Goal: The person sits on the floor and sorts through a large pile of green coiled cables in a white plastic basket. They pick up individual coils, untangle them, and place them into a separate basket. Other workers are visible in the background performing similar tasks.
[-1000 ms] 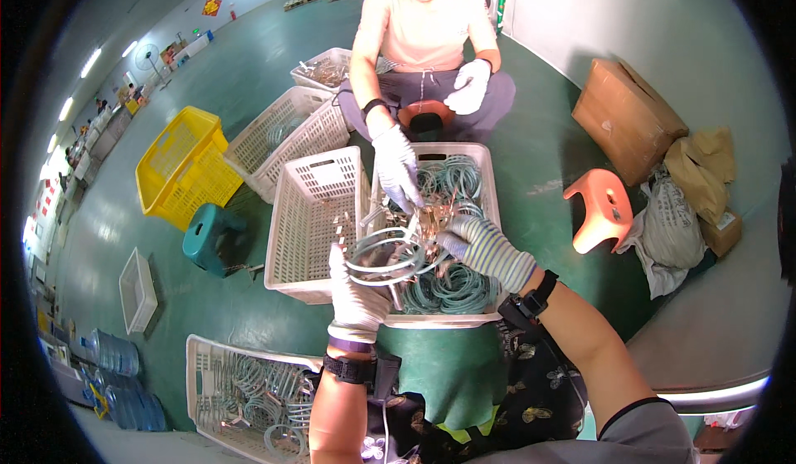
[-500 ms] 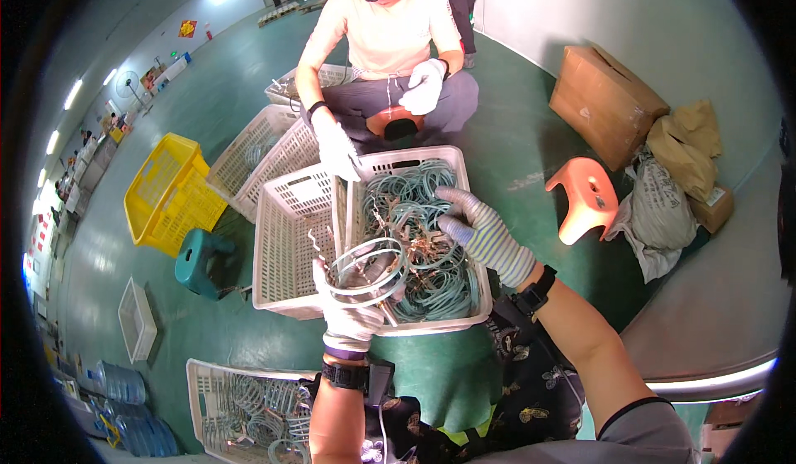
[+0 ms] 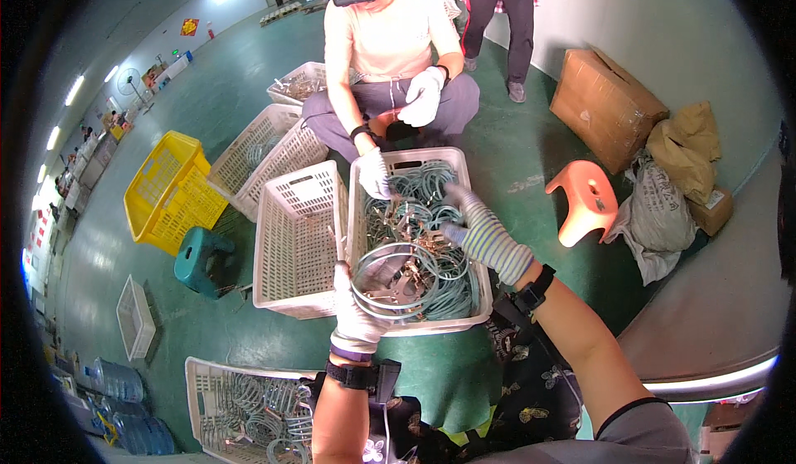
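Note:
My left hand (image 3: 356, 319), in a white glove, is closed on a coiled grey cable (image 3: 398, 246) with loose ends, held over the near part of a white basket. Many blue-grey coiled cables (image 3: 452, 298) with coppery metal ends fill that white basket (image 3: 419, 328). My right hand (image 3: 496, 240), in a striped glove, hovers over the basket's right side. Its thumb and fingers are apart, slightly blurred, with nothing visible between them. Across from me, a seated co-worker's gloved hand (image 3: 375, 174) reaches onto the cables at the far left of the basket.
An empty-looking white basket (image 3: 286, 215) stands left of the full one. Farther left are a yellow crate (image 3: 166, 194) and a teal stool (image 3: 199, 257). An orange stool (image 3: 584, 203) and cardboard box (image 3: 605, 103) stand right. Another basket of coils (image 3: 257, 410) sits by my left arm.
My left hand has shifted slightly right with the coiled cable. The co-worker's hand has moved from the basket's edge onto the cables. A standing person behind shows more fully.

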Action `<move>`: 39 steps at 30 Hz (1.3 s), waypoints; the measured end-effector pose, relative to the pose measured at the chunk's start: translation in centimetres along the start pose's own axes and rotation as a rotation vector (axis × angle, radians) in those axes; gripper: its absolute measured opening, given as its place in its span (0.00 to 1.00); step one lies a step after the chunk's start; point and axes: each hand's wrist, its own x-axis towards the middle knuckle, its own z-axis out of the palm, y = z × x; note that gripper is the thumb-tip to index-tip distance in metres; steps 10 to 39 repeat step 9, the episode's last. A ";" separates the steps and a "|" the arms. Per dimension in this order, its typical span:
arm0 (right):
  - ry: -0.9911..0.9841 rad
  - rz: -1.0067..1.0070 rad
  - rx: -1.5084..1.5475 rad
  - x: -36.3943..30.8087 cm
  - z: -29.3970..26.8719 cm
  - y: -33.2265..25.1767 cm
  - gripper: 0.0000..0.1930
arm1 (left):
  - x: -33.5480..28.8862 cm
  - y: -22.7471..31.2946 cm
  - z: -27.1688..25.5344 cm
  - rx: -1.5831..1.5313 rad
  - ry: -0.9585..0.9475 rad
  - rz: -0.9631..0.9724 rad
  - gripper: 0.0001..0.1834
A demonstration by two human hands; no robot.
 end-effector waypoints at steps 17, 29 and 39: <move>-0.354 0.336 -0.082 -0.2 -1.1 1.1 0.23 | 0.7 0.4 -0.7 0.212 -0.282 0.111 0.53; -0.354 0.336 -0.082 -0.2 -1.1 1.1 0.23 | 0.7 0.4 -0.7 0.212 -0.282 0.111 0.53; -0.354 0.336 -0.082 -0.2 -1.1 1.1 0.23 | 0.7 0.4 -0.7 0.212 -0.282 0.111 0.53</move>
